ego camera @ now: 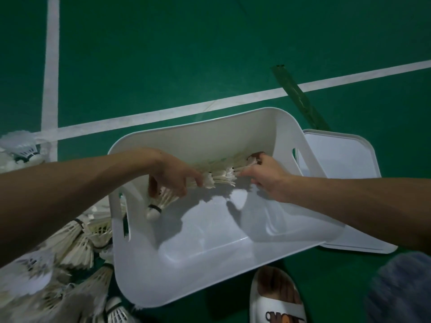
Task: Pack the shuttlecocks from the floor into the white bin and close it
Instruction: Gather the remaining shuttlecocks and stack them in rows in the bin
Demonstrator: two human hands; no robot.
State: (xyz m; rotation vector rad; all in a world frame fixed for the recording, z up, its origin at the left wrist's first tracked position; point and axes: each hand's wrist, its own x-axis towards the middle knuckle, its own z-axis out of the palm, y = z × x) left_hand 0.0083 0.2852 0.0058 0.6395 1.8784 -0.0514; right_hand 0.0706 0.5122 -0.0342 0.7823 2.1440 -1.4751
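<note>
Shuttlecock stack (218,179) between grips, left hand (171,177) and right hand (267,177) clamped on its ends, inside bin (210,134)

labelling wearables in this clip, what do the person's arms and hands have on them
Both are bare: the left hand and right hand wear no gloves, and no sleeve, watch, band or ring shows anywhere up to the frame edges.
</note>
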